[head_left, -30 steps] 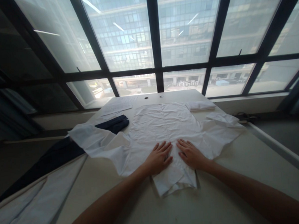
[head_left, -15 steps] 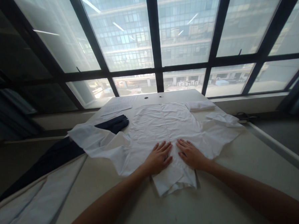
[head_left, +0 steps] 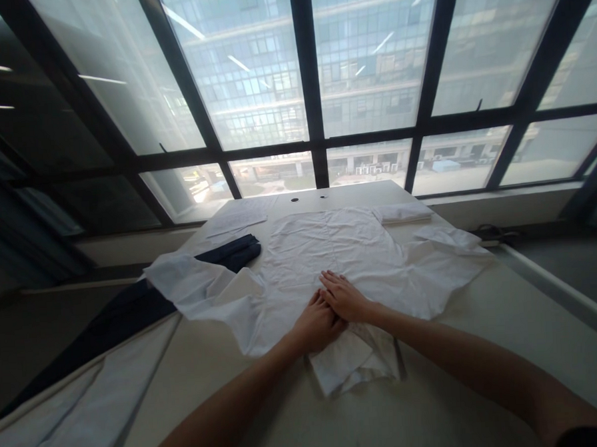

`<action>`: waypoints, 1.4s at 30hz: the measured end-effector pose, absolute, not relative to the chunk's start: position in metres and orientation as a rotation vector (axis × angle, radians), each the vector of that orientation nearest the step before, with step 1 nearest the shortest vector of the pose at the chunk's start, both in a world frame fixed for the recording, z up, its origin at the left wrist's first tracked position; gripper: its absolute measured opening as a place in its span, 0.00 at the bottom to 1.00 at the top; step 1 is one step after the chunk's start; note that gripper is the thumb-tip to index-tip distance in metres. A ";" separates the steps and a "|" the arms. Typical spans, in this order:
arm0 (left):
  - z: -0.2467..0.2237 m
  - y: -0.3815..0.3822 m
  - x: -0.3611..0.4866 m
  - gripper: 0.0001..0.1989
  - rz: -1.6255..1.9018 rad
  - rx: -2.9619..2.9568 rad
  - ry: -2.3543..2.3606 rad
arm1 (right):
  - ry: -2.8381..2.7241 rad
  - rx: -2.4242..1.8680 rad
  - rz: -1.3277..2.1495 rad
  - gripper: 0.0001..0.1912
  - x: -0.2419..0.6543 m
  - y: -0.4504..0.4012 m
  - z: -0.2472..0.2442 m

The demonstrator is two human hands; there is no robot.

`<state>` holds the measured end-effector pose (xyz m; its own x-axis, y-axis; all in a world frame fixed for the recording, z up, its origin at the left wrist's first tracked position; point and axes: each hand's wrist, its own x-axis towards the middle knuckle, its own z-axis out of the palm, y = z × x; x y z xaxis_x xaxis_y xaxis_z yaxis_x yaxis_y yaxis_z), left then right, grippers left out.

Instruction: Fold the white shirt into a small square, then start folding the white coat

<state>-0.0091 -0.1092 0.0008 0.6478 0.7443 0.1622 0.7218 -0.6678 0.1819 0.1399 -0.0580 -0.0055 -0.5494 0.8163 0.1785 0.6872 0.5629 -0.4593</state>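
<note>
A white shirt [head_left: 295,264] lies spread on the white table, its sleeves reaching out to both sides and its narrow end toward me. My left hand [head_left: 316,326] rests palm down on the cloth near that end. Across its fingers lies my right hand [head_left: 346,298], flat with fingers stretched to the left. Part of the left fingers is hidden beneath it; what shows of them lies on the fabric. Neither hand visibly holds anything. Below my wrists, a loose flap of the shirt lies on the table with a fold in it.
Dark blue cloth [head_left: 235,253] lies at the left, partly under a sleeve. Papers [head_left: 238,216] are at the far left of the table [head_left: 268,412], a folded white cloth [head_left: 405,212] at the far right. Large windows [head_left: 370,59] rise behind.
My right hand has moved left from beside my left hand onto its fingers. The left hand stays at nearly the same spot. The view has shifted slightly.
</note>
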 end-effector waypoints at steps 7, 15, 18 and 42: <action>0.000 -0.108 -0.013 0.30 0.188 2.766 1.203 | -2.433 -1.610 0.279 0.31 0.184 -0.006 -0.027; -0.001 -0.108 -0.012 0.31 0.170 2.743 1.212 | -2.237 -2.028 0.010 0.33 0.273 0.044 -0.028; 0.000 -0.109 -0.012 0.31 0.175 2.743 1.220 | -2.254 -2.031 -0.053 0.33 0.285 0.052 -0.027; -0.002 -0.109 -0.012 0.31 0.193 2.740 1.217 | -2.246 -2.083 0.067 0.33 0.286 0.085 -0.021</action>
